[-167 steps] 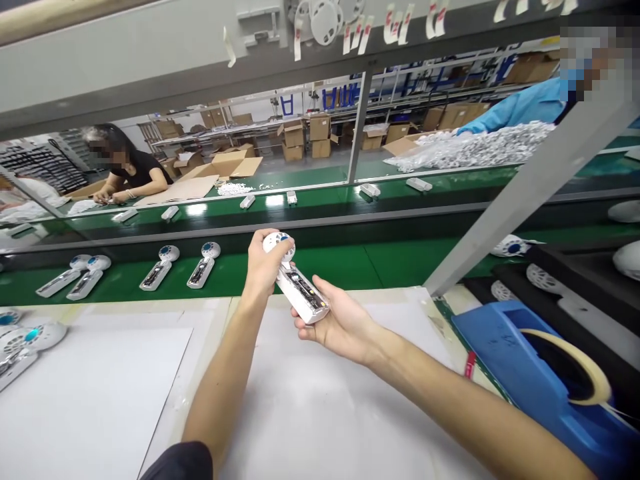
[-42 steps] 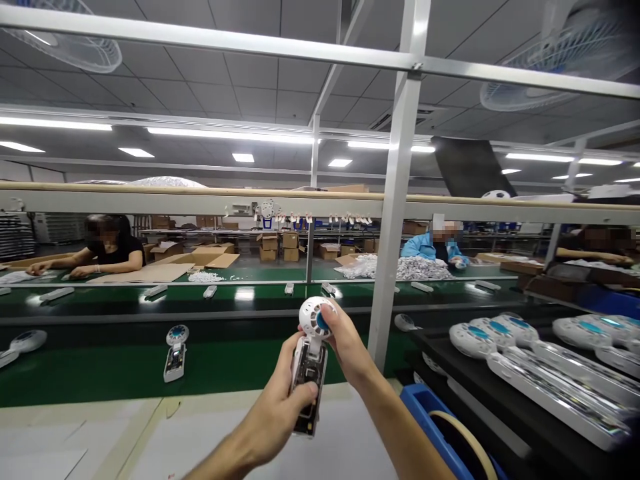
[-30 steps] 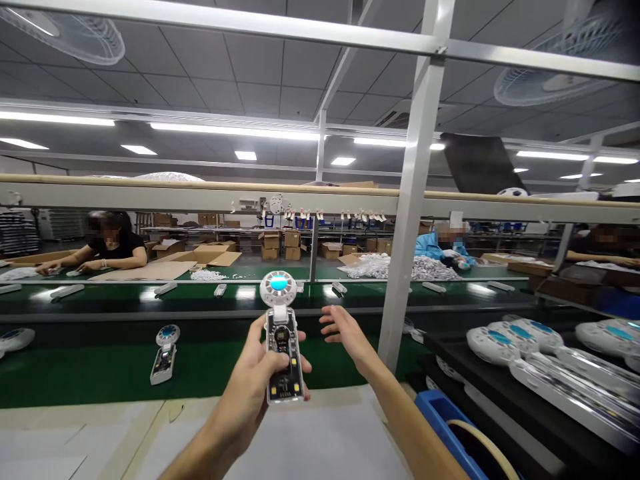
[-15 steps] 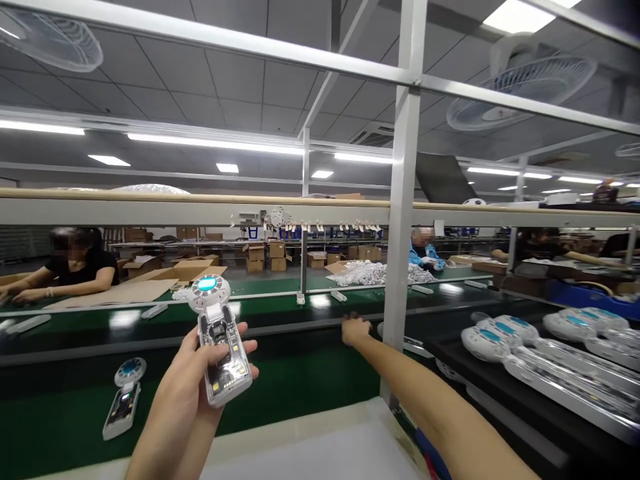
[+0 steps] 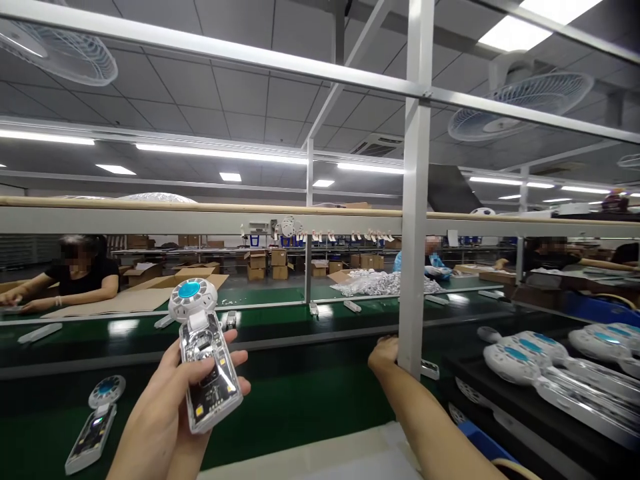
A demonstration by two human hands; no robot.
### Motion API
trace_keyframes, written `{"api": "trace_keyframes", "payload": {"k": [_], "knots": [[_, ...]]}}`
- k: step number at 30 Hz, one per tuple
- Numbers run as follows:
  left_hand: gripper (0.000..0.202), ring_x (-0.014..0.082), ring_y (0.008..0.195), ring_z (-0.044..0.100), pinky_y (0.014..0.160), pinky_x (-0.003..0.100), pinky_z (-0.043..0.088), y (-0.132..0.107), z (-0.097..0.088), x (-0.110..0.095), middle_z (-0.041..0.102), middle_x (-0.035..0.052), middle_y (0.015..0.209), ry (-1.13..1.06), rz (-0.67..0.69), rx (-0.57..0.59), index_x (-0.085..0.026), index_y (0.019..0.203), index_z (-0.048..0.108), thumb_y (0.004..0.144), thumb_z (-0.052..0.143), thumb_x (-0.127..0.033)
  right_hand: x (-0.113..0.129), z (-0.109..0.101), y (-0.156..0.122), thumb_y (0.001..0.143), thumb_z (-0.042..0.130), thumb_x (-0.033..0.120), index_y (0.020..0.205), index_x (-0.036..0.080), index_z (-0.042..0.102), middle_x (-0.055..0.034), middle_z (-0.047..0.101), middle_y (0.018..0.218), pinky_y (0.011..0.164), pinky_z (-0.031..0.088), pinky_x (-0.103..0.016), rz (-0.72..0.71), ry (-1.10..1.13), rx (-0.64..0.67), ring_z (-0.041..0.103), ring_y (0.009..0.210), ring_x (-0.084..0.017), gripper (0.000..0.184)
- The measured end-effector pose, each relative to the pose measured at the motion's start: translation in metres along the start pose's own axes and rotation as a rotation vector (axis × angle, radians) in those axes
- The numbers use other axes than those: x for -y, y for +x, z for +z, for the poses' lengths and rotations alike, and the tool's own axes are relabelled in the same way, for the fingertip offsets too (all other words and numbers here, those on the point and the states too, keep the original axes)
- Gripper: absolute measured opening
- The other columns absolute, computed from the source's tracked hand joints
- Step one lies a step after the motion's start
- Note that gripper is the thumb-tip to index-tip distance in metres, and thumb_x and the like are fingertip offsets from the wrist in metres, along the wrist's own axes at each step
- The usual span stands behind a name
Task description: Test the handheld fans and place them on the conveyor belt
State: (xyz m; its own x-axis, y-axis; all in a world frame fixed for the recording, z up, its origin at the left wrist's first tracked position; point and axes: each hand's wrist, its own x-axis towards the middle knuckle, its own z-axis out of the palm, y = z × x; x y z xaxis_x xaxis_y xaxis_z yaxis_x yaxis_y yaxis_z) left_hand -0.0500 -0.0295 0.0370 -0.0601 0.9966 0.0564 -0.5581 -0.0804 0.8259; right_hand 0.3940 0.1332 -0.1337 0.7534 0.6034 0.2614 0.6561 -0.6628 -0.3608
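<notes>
My left hand point(image 5: 173, 387) is closed around the clear handle of a white device with a round head point(image 5: 213, 373). The head has a blue centre, and a circuit board with yellow parts shows through the casing. My right hand point(image 5: 384, 352) reaches far out over the green belt point(image 5: 280, 380), beside the upright metal post point(image 5: 414, 267). The post hides its fingers, so whether they grip anything does not show. A similar device point(image 5: 95, 427) lies on the belt to the left, with a small green light in its handle.
More white devices with blue centres point(image 5: 530, 353) lie in rows on a black tray point(image 5: 480, 393) at the right. Small white parts point(image 5: 353, 306) sit on the farther belt. Co-workers point(image 5: 83, 267) sit across the line, near cardboard boxes and a heap of white parts point(image 5: 375, 283).
My right hand has moved right, to behind the post. The held device has shifted left and slightly down in view, and its blue centre looks less bright. The view has shifted slightly.
</notes>
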Motion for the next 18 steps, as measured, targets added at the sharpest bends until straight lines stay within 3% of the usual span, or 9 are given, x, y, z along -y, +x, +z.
{"api": "trace_keyframes", "payload": {"k": [9,18], "knots": [[0.046,0.0269,0.085,0.075,0.054,0.033,0.065,0.001,0.011,-0.002,0.071,0.0167,0.117,0.0,-0.008,-0.024,-0.009,0.127,0.054,0.082,0.054,-0.002,-0.003,0.016,0.006,0.095,0.066,0.03,0.132,0.017,0.059,-0.0122,0.054,0.143,0.107,0.045,-0.056,0.107,-0.325,0.006,0.053,0.13,-0.03,0.04],[0.053,0.0289,0.088,0.074,0.055,0.036,0.065,0.002,0.01,0.0,0.07,0.0176,0.12,0.021,-0.007,-0.003,-0.012,0.133,0.052,0.08,0.057,-0.006,-0.004,0.018,0.007,0.096,0.065,0.031,0.131,0.016,0.059,-0.0119,0.057,0.137,0.102,0.049,-0.053,0.193,-0.29,0.075,0.058,0.123,-0.028,0.04]]}}
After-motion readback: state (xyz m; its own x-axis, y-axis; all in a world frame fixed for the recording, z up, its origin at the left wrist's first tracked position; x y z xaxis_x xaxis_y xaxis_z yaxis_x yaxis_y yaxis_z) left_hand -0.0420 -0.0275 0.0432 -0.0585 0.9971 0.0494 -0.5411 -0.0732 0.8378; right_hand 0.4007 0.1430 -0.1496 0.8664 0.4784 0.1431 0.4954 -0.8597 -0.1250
